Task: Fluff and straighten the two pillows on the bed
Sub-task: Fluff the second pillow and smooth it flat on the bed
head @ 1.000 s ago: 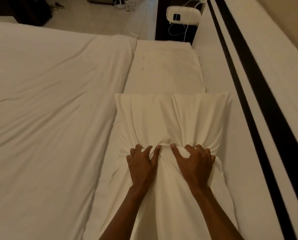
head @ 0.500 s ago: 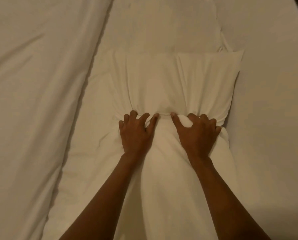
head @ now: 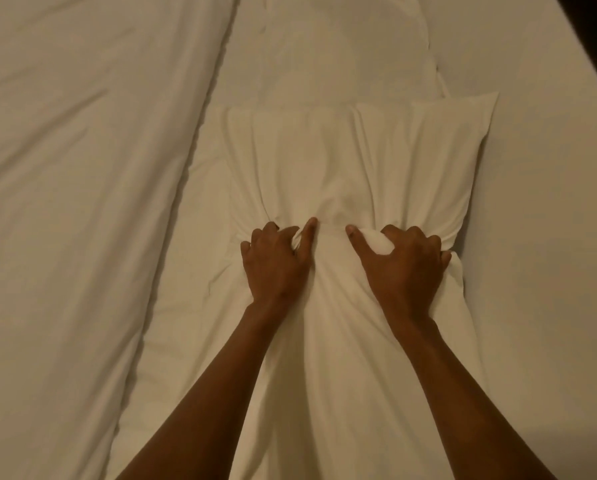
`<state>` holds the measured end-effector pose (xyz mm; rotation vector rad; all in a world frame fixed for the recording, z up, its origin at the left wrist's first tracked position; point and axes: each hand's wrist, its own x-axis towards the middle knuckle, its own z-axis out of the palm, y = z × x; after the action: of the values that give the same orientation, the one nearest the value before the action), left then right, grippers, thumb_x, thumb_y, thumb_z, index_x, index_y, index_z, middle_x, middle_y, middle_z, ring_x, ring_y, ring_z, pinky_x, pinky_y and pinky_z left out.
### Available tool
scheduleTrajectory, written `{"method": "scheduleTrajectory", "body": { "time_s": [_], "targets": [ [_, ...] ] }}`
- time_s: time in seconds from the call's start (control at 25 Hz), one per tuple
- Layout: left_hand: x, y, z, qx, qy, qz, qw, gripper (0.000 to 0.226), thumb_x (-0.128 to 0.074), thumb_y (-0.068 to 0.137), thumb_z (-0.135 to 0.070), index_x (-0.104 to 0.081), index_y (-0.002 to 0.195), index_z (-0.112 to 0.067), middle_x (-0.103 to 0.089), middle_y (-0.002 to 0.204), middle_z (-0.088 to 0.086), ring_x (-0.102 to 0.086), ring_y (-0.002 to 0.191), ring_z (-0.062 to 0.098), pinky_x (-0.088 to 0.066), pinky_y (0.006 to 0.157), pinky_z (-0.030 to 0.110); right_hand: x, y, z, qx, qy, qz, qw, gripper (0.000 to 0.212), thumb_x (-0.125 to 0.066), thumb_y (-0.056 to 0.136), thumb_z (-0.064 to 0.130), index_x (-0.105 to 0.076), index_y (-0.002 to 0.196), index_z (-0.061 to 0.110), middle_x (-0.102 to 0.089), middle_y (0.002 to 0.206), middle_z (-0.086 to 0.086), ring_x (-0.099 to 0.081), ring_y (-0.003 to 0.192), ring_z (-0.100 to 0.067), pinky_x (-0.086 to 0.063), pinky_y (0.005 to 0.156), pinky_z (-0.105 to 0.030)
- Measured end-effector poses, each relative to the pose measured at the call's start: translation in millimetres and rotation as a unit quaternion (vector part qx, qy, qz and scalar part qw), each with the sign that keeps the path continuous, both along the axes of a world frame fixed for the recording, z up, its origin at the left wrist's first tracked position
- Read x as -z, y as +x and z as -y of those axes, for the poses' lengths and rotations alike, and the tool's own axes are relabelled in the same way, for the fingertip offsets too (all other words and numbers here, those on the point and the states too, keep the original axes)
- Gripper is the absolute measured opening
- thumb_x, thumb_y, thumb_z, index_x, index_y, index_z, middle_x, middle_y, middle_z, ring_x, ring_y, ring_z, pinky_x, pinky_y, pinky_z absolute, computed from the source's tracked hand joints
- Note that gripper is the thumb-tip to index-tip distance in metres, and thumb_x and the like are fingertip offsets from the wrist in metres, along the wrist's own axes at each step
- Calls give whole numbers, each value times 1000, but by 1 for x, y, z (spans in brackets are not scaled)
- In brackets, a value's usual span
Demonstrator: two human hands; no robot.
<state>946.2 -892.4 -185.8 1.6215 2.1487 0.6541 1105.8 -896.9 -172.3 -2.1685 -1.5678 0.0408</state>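
Note:
A white pillow (head: 352,161) lies lengthwise in front of me on the bed, creased and pinched across its middle. My left hand (head: 276,265) and my right hand (head: 402,268) press side by side on that pinched band, fingers curled into bunched pillowcase fabric. A fold of cloth bulges between my right thumb and fingers. Beyond the near pillow lies a second white pillow (head: 335,53), flat, its near end touching the first.
A white duvet (head: 82,202) covers the bed to the left, its edge running diagonally beside the pillows. A pale headboard surface (head: 550,168) stretches along the right, with a dark stripe (head: 591,32) at the top right corner.
The view has tilted down and closer, so the room and floor have left the frame. My hands have stayed on the pillow's middle, and the fingers have gathered more fabric.

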Motion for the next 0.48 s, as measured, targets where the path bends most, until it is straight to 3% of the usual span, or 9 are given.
{"method": "scheduleTrajectory", "body": {
  "time_s": [0.24, 0.48],
  "targets": [
    [-60, -8, 1, 18, -6, 11, 1000, 58, -35, 99, -64, -63, 67, -24, -61, 85, 5, -57, 94, 29, -35, 89, 42, -59, -2, 4, 1, -7, -35, 999, 65, -62, 81, 76, -78, 94, 14, -71, 90, -13, -60, 94, -37, -41, 90, -50],
    [-94, -9, 9, 18, 17, 13, 1000, 60, -38, 98, -66, -78, 89, -22, -68, 90, 8, -60, 97, 31, -37, 90, 45, -83, 3, 14, 5, 0, -55, 998, 67, -60, 79, 80, -77, 90, 16, -73, 92, -10, -60, 97, -37, -42, 94, -53]
  ]
}}
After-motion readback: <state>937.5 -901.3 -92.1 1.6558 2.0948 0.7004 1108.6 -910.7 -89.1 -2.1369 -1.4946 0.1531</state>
